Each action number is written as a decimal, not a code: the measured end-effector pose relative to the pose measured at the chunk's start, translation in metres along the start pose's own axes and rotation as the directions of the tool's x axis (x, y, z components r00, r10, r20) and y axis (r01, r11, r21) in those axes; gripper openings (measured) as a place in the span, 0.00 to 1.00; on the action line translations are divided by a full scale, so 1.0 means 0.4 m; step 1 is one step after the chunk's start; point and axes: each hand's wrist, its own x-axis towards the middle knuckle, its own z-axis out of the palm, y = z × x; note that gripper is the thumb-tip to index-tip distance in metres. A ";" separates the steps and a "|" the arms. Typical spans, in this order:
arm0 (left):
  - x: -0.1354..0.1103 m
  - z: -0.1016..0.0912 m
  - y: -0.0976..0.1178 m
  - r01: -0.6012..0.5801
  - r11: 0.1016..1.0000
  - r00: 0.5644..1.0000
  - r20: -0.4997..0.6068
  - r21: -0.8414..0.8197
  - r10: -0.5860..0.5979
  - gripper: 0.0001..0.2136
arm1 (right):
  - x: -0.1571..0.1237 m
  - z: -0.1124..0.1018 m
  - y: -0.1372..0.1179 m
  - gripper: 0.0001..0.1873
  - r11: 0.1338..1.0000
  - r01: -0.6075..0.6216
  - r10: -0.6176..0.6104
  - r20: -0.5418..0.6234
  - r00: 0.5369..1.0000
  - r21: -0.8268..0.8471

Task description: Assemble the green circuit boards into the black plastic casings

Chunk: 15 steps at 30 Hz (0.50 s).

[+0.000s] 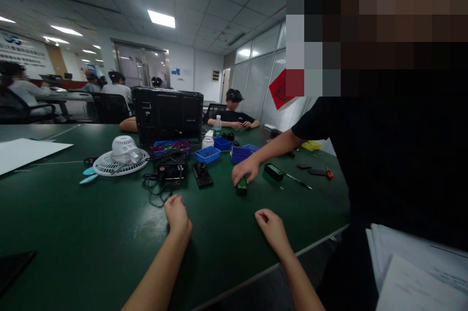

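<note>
My left hand [177,213] rests on the green table [219,252], its fingers curled in, beside the black cables in front of a black boxy device [171,170]. Loosely closed on the tabletop, my right hand [270,227] shows nothing between its fingers. Beyond and between my hands, a co-worker's hand [245,170] reaches in from the right and touches a small black box with a green top [242,188]. A similar black and green box [273,171] lies to its right, near a pen-like tool [298,181]. A black stand-like part [202,175] sits farther left.
A white fan head [122,155] lies at the left, near a large black panel [168,115] standing upright. Blue trays [207,155] and a bottle [217,126] stand farther back. The co-worker in black [387,169] holds papers [420,272] at the right table edge.
</note>
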 end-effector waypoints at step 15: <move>0.009 0.000 -0.014 0.009 1.000 1.000 0.025 -0.001 -0.009 0.08 | -0.003 -0.003 -0.001 0.13 0.993 -0.119 0.119 -0.019 0.993 0.006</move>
